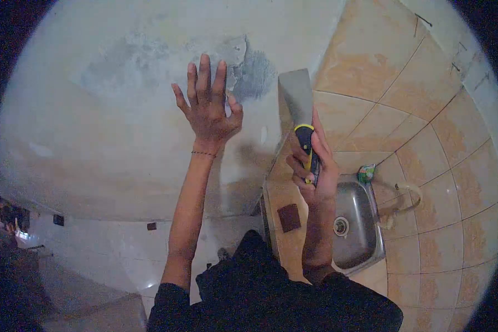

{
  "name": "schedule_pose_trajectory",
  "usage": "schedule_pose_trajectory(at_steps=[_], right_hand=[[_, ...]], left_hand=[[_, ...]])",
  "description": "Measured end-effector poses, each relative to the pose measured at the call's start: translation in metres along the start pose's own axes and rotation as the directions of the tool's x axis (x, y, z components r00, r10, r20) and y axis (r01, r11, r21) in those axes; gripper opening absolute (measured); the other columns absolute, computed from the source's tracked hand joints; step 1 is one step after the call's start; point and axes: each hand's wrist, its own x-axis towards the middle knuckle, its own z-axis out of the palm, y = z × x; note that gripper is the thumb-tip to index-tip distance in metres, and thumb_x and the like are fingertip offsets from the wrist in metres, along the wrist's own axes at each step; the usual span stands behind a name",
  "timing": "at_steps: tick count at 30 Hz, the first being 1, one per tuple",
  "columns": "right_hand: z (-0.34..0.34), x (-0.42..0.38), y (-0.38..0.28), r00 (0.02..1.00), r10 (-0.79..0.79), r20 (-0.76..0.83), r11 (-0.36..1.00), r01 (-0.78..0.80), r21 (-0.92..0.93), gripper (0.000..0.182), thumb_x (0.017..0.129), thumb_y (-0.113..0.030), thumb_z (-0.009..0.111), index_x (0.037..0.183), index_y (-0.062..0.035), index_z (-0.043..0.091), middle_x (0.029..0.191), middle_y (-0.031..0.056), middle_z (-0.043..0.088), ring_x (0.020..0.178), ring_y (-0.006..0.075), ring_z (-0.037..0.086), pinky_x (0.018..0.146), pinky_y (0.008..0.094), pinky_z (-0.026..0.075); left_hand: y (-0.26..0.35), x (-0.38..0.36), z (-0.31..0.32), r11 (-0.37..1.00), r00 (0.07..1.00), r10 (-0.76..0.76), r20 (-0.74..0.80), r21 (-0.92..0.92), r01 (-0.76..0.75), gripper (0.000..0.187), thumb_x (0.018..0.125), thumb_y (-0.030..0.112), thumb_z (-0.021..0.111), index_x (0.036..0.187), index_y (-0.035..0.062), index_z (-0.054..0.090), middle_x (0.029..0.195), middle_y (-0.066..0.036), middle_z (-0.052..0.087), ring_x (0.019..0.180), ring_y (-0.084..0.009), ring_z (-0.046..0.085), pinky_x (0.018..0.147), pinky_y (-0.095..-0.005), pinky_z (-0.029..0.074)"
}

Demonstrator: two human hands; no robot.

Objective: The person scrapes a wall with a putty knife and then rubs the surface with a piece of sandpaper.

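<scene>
My left hand [209, 113] is spread, palm toward the pale wall [122, 122], just below a grey, rough patch [252, 74] with peeling edges. Nothing is in its fingers, and whether the palm touches the wall is hard to tell. My right hand [321, 171] is wrapped round the black and yellow handle of a putty knife [297, 97]. The wide metal blade points up, beside the corner where the wall meets the tiles, apparently apart from the grey patch.
Below my right hand lies a steel sink [357, 249] with a curved tap [409, 199] and a green packet [366, 173] near its rim. A brown-red pad [289, 218] rests on the counter [285, 193]. Tan tiles [404, 122] cover the right wall.
</scene>
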Motion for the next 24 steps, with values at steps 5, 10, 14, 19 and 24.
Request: schedule_pose_trajectory(at_steps=[5,10,14,19,24], right_hand=[[-0.008,0.016,0.000,0.998,-0.019,0.062,0.999,0.021,-0.035,0.063,0.101,-0.032,0.050,0.156,-0.0206,0.021,0.073,0.0008,0.043,0.044,0.0040,0.033,0.030,0.0148,0.025],[-0.017,0.013,0.003,1.000,-0.006,0.026,0.998,0.007,-0.060,0.069,0.098,-0.036,0.055,0.156,-0.0198,0.021,0.073,0.0004,0.043,0.044,0.0037,0.033,0.030,0.0152,0.025],[-0.019,0.021,-0.001,0.997,-0.023,0.076,0.990,0.033,-0.135,0.069,0.098,-0.036,0.057,0.156,-0.0193,0.022,0.072,0.0000,0.043,0.045,0.0040,0.033,0.030,0.0156,0.025],[-0.013,0.015,-0.006,1.000,0.004,0.018,0.980,0.000,-0.197,0.068,0.098,-0.033,0.056,0.155,-0.0178,0.024,0.072,-0.0001,0.043,0.045,0.0044,0.034,0.031,0.0158,0.024],[-0.003,0.011,-0.010,1.000,0.001,-0.009,0.973,-0.003,-0.231,0.066,0.099,-0.032,0.056,0.155,-0.0177,0.025,0.071,-0.0006,0.042,0.045,0.0044,0.035,0.031,0.0165,0.024]], left_hand=[[0.002,-0.003,0.002,1.000,1.000,0.008,-0.015,0.005,-0.008,0.067,0.081,0.028,0.047,0.147,0.0178,0.044,0.155,-0.009,0.037,0.146,-0.0288,0.027,0.120,-0.0531,-0.001],[0.001,-0.006,0.010,0.999,0.999,0.032,-0.041,0.001,-0.032,0.067,0.082,0.028,0.046,0.147,0.0151,0.044,0.154,-0.012,0.037,0.146,-0.0310,0.027,0.119,-0.0534,-0.001],[0.000,-0.007,0.011,0.999,0.997,0.036,-0.064,0.017,-0.035,0.066,0.082,0.029,0.045,0.146,0.0137,0.045,0.154,-0.012,0.038,0.146,-0.0319,0.027,0.119,-0.0536,-0.001],[-0.001,-0.006,0.011,0.999,0.997,0.045,-0.061,0.017,-0.044,0.064,0.082,0.029,0.046,0.144,0.0130,0.047,0.153,-0.014,0.039,0.146,-0.0329,0.027,0.119,-0.0531,0.000],[0.001,-0.007,0.010,1.000,0.998,0.022,-0.059,0.015,-0.021,0.065,0.081,0.027,0.046,0.144,0.0130,0.047,0.153,-0.015,0.039,0.146,-0.0334,0.027,0.119,-0.0525,0.000]])
